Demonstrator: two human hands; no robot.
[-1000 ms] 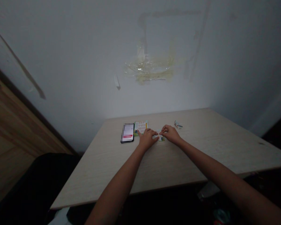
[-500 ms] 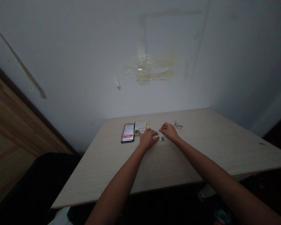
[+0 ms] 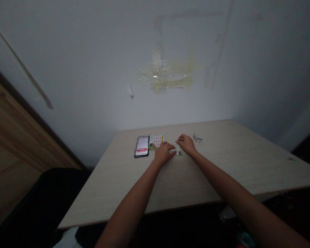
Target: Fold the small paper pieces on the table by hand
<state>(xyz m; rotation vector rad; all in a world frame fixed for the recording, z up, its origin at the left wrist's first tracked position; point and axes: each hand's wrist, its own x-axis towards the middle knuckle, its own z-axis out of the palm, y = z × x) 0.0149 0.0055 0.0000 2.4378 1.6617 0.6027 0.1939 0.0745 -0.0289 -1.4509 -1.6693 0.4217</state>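
Observation:
On the table lies a small printed card [image 3: 178, 151] with colored patches. My left hand [image 3: 164, 152] rests flat beside it, fingers stretched out, their tips at the card's left edge. Above the card's upper part, my right hand [image 3: 185, 143] is closed in a pinch. What sits between its fingertips is too small to make out. A larger printed sheet [image 3: 157, 138] with rows of small pictures is just beyond my left hand, which partly covers it. Left of that sheet is a phone [image 3: 142, 146] with a lit screen, partly blurred.
A crumpled wrapper-like scrap [image 3: 197, 137] lies to the right of my right hand. The pale wooden table [image 3: 235, 162] meets a grey wall [image 3: 93, 69] with old clear tape [image 3: 167, 77] on it. At left are wooden panels [image 3: 12, 127] and a dark shape [image 3: 54, 186].
My right hand has shifted very slightly at the card's upper edge. My left hand stays in place, and the whole view has moved a little.

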